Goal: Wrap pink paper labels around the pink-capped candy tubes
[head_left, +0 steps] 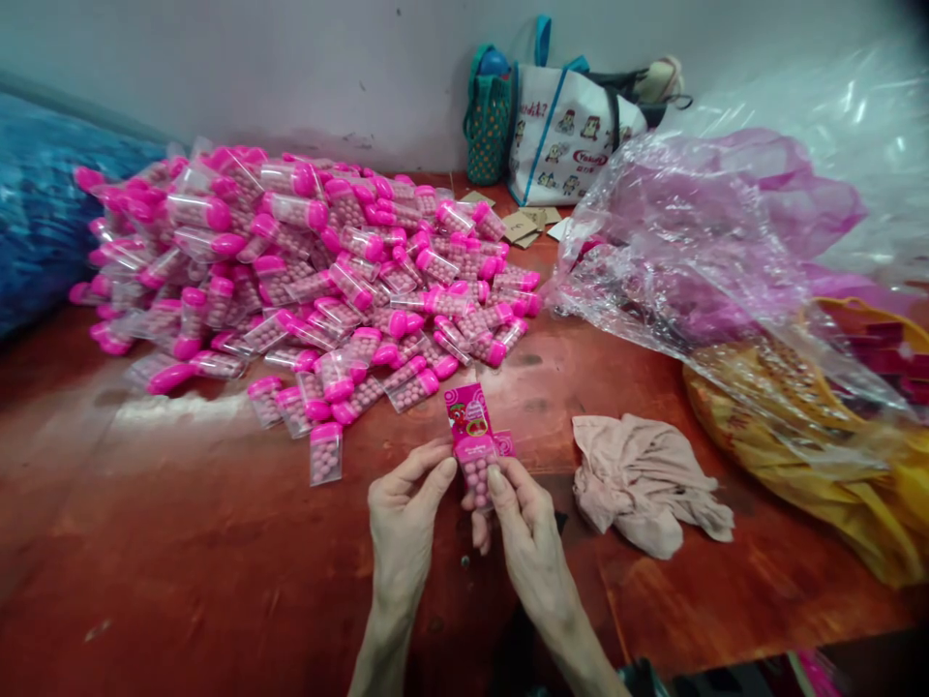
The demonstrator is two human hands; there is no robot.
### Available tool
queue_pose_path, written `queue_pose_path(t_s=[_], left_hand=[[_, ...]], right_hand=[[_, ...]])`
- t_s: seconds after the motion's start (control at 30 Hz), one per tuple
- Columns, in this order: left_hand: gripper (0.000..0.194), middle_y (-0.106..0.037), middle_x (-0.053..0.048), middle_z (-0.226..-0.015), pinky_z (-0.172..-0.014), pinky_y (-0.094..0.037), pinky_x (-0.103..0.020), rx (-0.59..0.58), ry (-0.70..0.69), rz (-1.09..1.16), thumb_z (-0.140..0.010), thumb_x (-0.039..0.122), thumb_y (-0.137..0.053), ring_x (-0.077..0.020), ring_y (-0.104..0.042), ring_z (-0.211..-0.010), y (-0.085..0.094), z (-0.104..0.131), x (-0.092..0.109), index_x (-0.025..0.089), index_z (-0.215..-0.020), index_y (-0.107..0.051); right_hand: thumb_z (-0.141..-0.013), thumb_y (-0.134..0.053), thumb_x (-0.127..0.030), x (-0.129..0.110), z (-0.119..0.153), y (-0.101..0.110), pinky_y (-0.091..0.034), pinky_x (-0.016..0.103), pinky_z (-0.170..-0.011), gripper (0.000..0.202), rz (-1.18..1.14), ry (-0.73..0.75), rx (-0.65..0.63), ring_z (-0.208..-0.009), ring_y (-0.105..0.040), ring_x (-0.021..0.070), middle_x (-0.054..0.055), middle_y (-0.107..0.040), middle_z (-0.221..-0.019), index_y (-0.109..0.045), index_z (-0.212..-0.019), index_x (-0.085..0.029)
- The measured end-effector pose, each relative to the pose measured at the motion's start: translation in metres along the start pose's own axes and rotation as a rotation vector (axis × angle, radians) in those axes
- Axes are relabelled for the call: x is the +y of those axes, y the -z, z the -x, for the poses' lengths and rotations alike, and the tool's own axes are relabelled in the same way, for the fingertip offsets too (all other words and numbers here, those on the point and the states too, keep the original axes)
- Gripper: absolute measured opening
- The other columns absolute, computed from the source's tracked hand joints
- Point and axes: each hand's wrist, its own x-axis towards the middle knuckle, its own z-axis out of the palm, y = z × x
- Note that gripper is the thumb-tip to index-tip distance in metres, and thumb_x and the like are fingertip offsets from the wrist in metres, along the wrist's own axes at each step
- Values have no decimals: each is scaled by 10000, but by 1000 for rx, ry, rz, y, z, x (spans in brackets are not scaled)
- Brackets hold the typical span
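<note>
- The red-brown table is the biggest thing; all the rest sits on it or by it.
- The big pile of pink-topped packs is at the back, toward the left; the packs are see-through, with little pink balls inside.
- The crinkly clear plastic is on the right; it lies partly over a yellow bag.
- The white bag stands by the wall; it has blue edges and little pictures.
- The pale pink cloth lies crumpled, to the right of the hands.
- The left hand has its thumb and fingers pinched on the left side of the held pack; the right hand pinches the right side.
- The held pack is up between both hands, in front of the pile – bright pink on top, pink balls below; a bit of pink shows behind it.
</note>
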Motion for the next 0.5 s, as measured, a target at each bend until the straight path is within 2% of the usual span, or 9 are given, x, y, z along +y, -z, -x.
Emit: queue_pose_path(t_s=[0.1,0.2,0.3,0.5], left_hand=[[170,-689,-59,-926,-830,-455,-330,-23,-90,-109,-706,199,-633,-202,-612,-877,0,-1,3,183,-860,-704],[160,-686,-50,-911,-880,-424,-358,-46,-297,-265,-702,157,-624,-212,-594,-921,1,-3,5,205,-830,-706],[200,-686,-44,-898,-868,-430,-374,-47,-470,-379,-705,118,-601,-220,-583,-935,2,-5,3,224,-842,-701],[211,-674,-40,-845,-842,-435,-390,2,-634,-531,-720,92,-565,-221,-581,-897,1,-7,-4,221,-846,-675]], right_hand=[[-873,-401,-424,2,-1,-1,-356,174,-371,300,-8,-4,-5,-385,-425,60,-19,-554,-606,-545,-885,-161],[-869,-403,-434,4,-2,-1,-359,177,-373,303,-23,-9,-6,-383,-431,64,-26,-548,-590,-543,-889,-167],[-866,-408,-436,4,-2,-1,-365,180,-377,299,-23,-13,-9,-378,-433,66,-32,-542,-573,-541,-879,-169],[-883,-396,-398,0,-3,-2,-361,176,-378,276,-4,-4,-17,-388,-433,64,-27,-547,-576,-543,-878,-164]])
